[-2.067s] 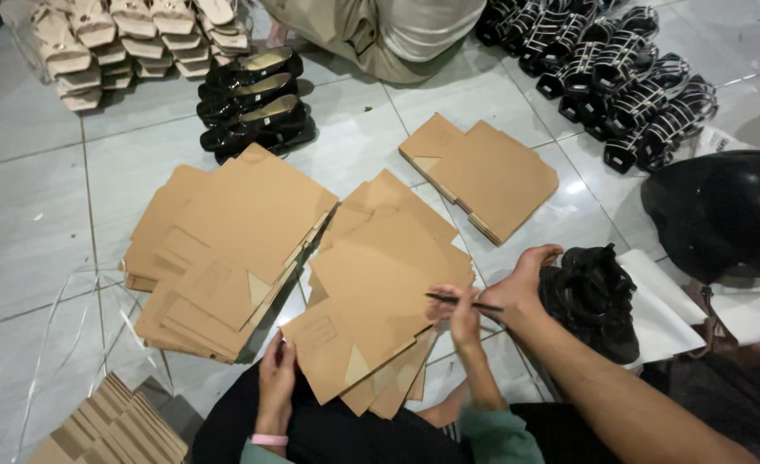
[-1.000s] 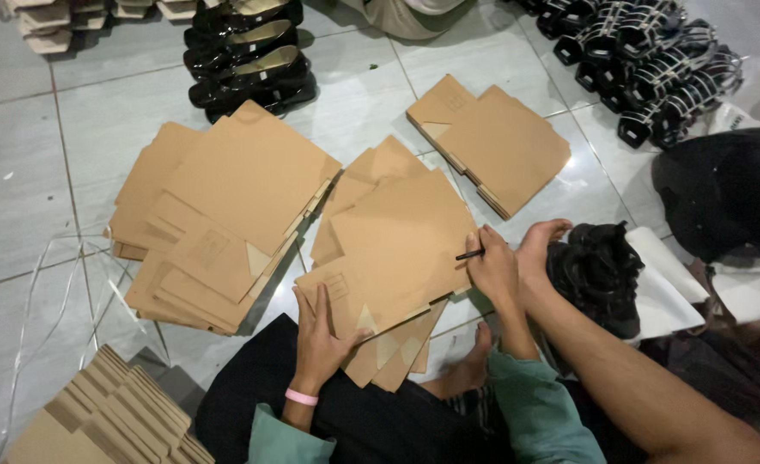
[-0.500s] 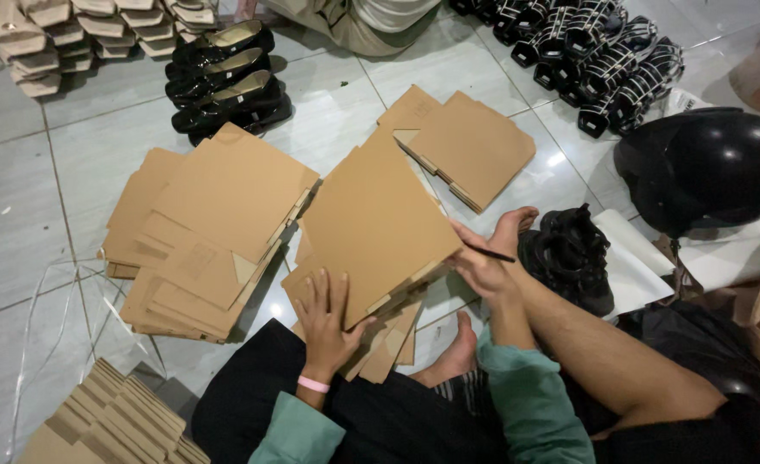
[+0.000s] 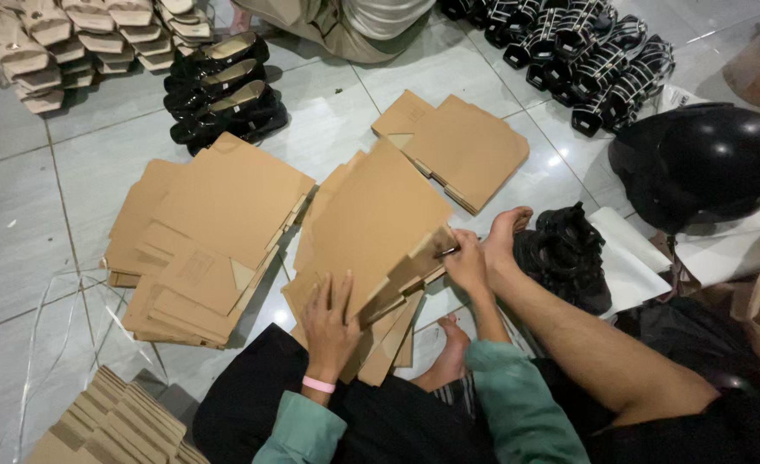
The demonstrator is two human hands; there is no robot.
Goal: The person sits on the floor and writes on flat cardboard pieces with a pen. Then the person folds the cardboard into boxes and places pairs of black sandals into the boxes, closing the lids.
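A brown flat cardboard sheet (image 4: 380,223) is tilted up off a stack of similar sheets on the tiled floor in front of me. My left hand (image 4: 328,322) lies flat on its near edge with the fingers spread; a pink band is on that wrist. My right hand (image 4: 466,262) pinches the sheet's folded right flap and also holds a thin dark pen (image 4: 447,252) between the fingers. A bare foot (image 4: 504,236) rests just right of that hand, and another foot (image 4: 453,344) shows under the stack.
More cardboard sheets lie to the left (image 4: 217,232) and behind (image 4: 466,146); a bundle sits at lower left (image 4: 105,425). Black shoes (image 4: 225,94), beige shoes (image 4: 79,34), striped sandals (image 4: 586,51), a black helmet (image 4: 706,163), black sandals (image 4: 569,253) and another seated person (image 4: 354,21) surround me.
The top sheet has been raised from flat to tilted. My left hand slid onto its near edge, and my right hand moved from the sheet's surface to its right flap.
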